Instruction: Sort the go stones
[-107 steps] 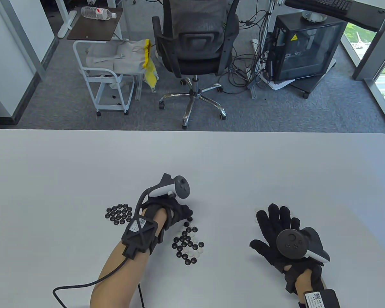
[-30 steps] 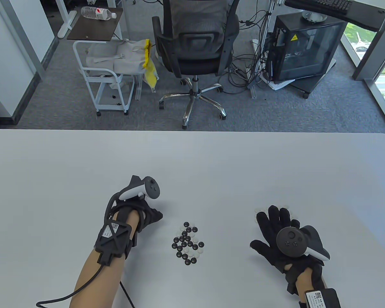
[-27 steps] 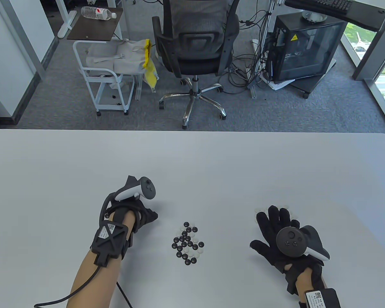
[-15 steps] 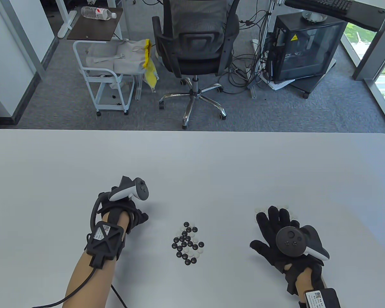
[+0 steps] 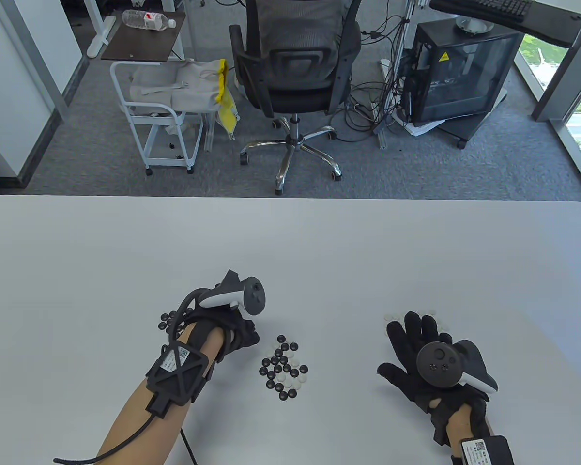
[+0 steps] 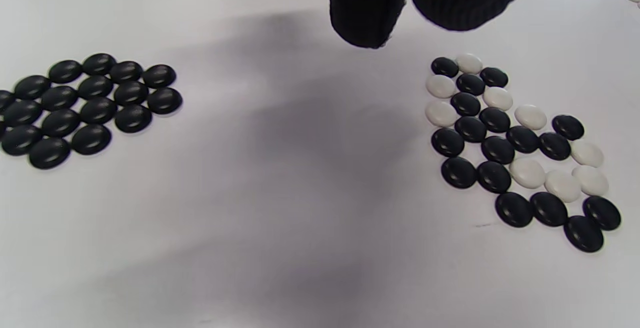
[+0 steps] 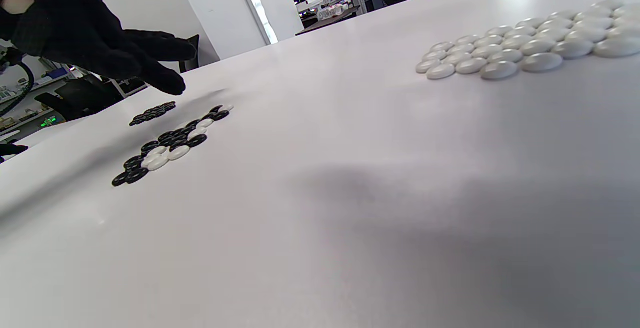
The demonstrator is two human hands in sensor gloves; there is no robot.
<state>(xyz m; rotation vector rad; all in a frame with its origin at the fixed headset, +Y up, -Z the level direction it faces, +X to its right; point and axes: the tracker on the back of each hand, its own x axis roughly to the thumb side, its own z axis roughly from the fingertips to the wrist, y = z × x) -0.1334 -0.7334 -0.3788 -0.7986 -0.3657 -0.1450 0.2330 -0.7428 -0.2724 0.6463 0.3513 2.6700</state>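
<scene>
A mixed pile of black and white Go stones (image 5: pixel 283 368) lies at the table's middle front. My left hand (image 5: pixel 249 336) hovers just left of it, fingers loosely apart and empty. In the left wrist view its fingertips (image 6: pixel 365 23) hang between the sorted black pile (image 6: pixel 85 108) and the mixed pile (image 6: pixel 515 148). The black pile (image 5: pixel 167 322) is partly hidden behind my left wrist. My right hand (image 5: pixel 409 341) rests flat with spread fingers, over the near edge of the sorted white pile (image 5: pixel 392 317). The white pile (image 7: pixel 525 48) shows whole in the right wrist view.
The white table (image 5: pixel 290 242) reaches to all sides of the piles. A cable (image 5: pixel 121 443) trails from my left wrist over the front edge. An office chair (image 5: pixel 295 72) and a cart (image 5: pixel 160 121) stand on the floor beyond the far edge.
My left hand first moved left over the black pile, then came back right toward the mixed pile. The right hand has not moved.
</scene>
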